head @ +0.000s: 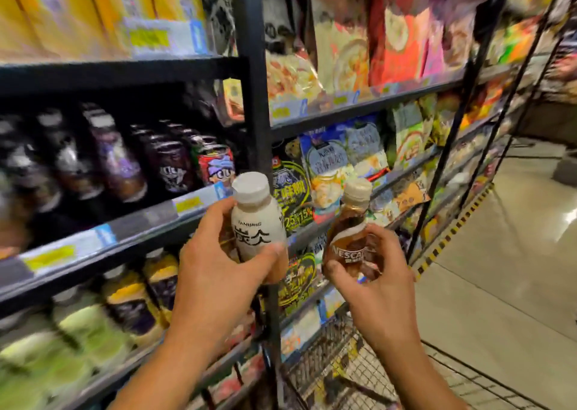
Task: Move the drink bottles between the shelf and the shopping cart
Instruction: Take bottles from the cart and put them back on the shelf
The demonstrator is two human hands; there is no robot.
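My left hand [215,269] grips a white bottle [254,219] with a white cap and black characters, held upright in front of the black shelf post [254,97]. My right hand [379,288] grips a brown coffee bottle [349,238] with a cream cap and a Nescafe label, tilted slightly left. Both bottles are raised side by side at mid height, apart from each other. The drink shelf [125,231] with dark bottles and cans runs to the left. A wire shopping cart [343,375] lies below my right forearm.
Snack bags fill the shelves on the right [343,160]. Green and yellow-capped drinks stand on the lower left shelf [93,322]. Yellow cartons sit on the top left shelf [78,10]. A tiled aisle floor with a yellow-black strip [452,231] runs along the right.
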